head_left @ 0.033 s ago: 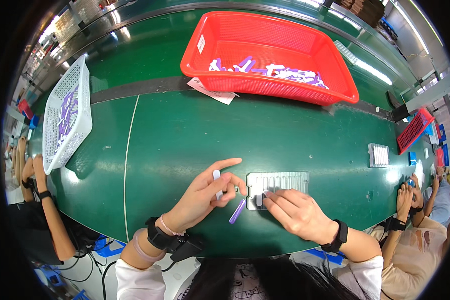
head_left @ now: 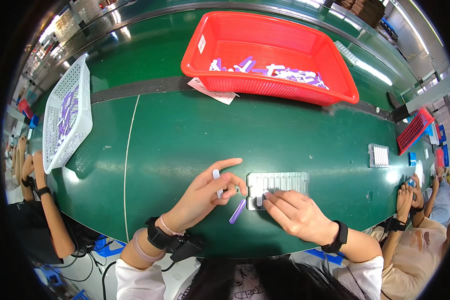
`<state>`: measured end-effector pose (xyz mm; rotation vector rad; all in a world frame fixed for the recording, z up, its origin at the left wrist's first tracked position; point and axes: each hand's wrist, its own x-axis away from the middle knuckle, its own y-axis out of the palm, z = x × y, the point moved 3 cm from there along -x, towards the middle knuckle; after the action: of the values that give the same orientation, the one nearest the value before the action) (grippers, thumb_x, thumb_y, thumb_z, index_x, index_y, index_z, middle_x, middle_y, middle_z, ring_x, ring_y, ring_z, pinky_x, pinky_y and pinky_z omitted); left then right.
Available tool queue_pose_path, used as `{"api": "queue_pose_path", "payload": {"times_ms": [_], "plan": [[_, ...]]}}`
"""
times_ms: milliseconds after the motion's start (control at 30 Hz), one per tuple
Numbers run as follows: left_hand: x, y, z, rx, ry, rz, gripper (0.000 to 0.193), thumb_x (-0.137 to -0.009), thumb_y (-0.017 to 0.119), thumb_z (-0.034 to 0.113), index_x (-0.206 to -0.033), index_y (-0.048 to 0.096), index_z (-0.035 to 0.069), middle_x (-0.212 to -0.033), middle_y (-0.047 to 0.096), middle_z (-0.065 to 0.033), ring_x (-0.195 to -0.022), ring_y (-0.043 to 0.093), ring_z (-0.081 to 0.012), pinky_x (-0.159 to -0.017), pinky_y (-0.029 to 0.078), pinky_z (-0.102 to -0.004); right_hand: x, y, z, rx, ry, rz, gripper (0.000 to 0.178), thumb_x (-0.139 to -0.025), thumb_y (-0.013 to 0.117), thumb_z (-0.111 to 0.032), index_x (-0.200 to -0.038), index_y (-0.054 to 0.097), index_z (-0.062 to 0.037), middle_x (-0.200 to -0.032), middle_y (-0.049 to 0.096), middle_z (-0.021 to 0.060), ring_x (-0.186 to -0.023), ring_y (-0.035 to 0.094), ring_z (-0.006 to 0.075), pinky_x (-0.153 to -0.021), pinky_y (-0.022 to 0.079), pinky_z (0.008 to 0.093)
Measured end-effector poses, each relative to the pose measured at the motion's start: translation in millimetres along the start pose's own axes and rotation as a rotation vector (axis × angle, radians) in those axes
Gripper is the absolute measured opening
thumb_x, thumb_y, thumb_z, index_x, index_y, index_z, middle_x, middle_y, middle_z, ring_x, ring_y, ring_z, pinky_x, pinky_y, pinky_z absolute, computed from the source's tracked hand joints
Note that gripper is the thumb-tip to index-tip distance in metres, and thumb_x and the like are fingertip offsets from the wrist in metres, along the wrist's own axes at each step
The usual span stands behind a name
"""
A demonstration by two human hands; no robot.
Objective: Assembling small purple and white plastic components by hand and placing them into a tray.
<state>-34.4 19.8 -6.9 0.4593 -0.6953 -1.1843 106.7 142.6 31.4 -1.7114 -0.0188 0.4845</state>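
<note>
My left hand (head_left: pixel 205 186) is closed around a slim white plastic strip (head_left: pixel 217 182) with a rounded end, its index finger stretched out beyond it. At the left part of a silvery slotted tray (head_left: pixel 280 178), my right hand (head_left: pixel 297 212) has its thumb and fingers pinched together on a small white piece (head_left: pixel 266 193), mostly hidden by the fingertips. Beside those fingertips, a short white strip (head_left: pixel 259 199) lies in a slot. A purple strip with a pale edge (head_left: pixel 237 211) rests on the green table between my hands, just left of the tray.
A red basket (head_left: pixel 270 90) of purple and white strips stands at the far side, a paper tag (head_left: pixel 215 93) under it. At left is a white basket (head_left: pixel 80 135) of similar strips. Another slotted tray (head_left: pixel 378 155) lies at right. People sit at both sides.
</note>
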Motion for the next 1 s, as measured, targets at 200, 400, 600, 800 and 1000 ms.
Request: {"api": "queue_pose_path", "payload": {"times_ms": [200, 400, 600, 800, 1000], "plan": [[-7.3, 6.1, -2.0, -0.069, 0.096, 0.018, 0.039, -0.091, 0.037, 0.01, -0.127, 0.033, -0.004, -0.102, 0.056, -0.0159, -0.075, 0.048, -0.0121, -0.064, 0.04, -0.0225, -2.5, 2.6, -4.0, 0.078, 0.097, -0.084, 0.027, -0.074, 0.061, -0.02, -0.089, 0.056, 0.0018, -0.101, 0.057, 0.0138, -0.094, 0.054, 0.0252, -0.082, 0.042, 0.0364], [-1.8, 13.7, -1.3, -0.412, 0.029, -0.126, 0.035, -0.093, 0.033, 0.011, -0.125, 0.036, -0.004, -0.101, 0.059, -0.0158, -0.086, 0.06, -0.0195, -0.074, 0.048, -0.0276, -6.3, -2.6, 8.0, -0.071, 0.209, -0.065, 0.026, -0.074, 0.064, -0.017, -0.092, 0.057, 0.0008, -0.1, 0.055, 0.0116, -0.094, 0.05, 0.027, -0.083, 0.041, 0.0381], [1.0, 19.9, -1.3, -0.501, -0.053, -0.179, 0.029, -0.094, 0.034, 0.013, -0.113, 0.048, -0.004, -0.093, 0.062, -0.0137, -0.083, 0.063, -0.0211, -0.071, 0.051, -0.029, -19.5, 6.5, 24.4, -0.991, 0.601, 0.088, 0.022, -0.077, 0.06, -0.002, -0.099, 0.057, -0.0004, -0.087, 0.055, 0.0066, -0.077, 0.052, 0.0146, -0.069, 0.045, 0.026], [1.5, 26.1, -0.5, -0.541, -0.104, -0.142, 0.027, -0.092, 0.041, 0.018, -0.1, 0.054, -0.005, -0.087, 0.063, -0.0136, -0.072, 0.064, -0.0213, -0.065, 0.051, -0.027, -17.1, 11.1, 27.3, -1.512, 0.709, 0.16, 0.013, -0.079, 0.057, 0.003, -0.091, 0.061, 0.0049, -0.092, 0.058, 0.0096, -0.076, 0.057, 0.0136, -0.069, 0.048, 0.0258], [23.1, 41.3, -4.0, -1.875, 0.269, 0.051, 0.032, -0.073, 0.062, 0.019, -0.095, 0.05, 0.0, -0.083, 0.048, -0.008, -0.076, 0.053, -0.0208, -0.062, 0.047, -0.0284, -1.8, -13.6, 33.8, -0.308, 0.248, 0.117, 0.021, -0.067, 0.058, 0.003, -0.088, 0.058, 0.0042, -0.098, 0.056, 0.0171, -0.085, 0.058, 0.0263, -0.068, 0.05, 0.0274]]}}
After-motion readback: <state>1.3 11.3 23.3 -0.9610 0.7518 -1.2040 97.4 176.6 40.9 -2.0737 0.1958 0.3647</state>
